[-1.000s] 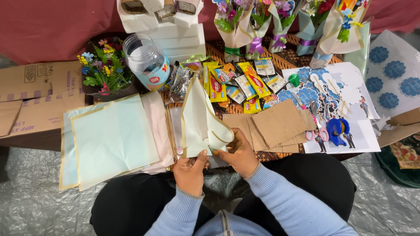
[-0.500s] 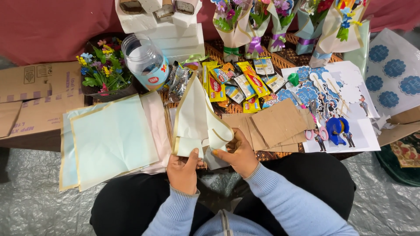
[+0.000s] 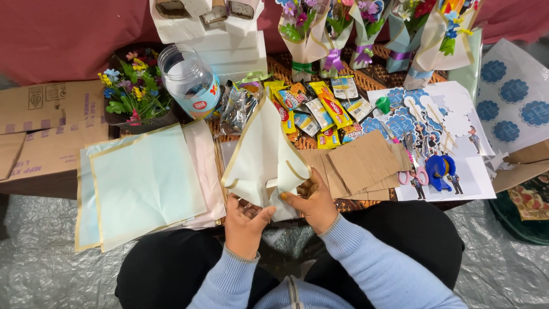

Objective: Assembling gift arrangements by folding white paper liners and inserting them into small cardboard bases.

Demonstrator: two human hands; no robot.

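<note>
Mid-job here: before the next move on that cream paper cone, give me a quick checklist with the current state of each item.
1. Left hand on the cream wrapping paper: ok, fingers pinch its lower edge.
2. Right hand on the paper: ok, thumb presses the folded flap.
3. Cone shape holding: ok, tip points up and away.
4. Spare pale green sheets close by: ok, stacked beside the left hand.
5. Snack packets within reach: ok, lying just beyond the cone.
6. Anything inside the cone: cannot tell, interior is hidden.
</note>
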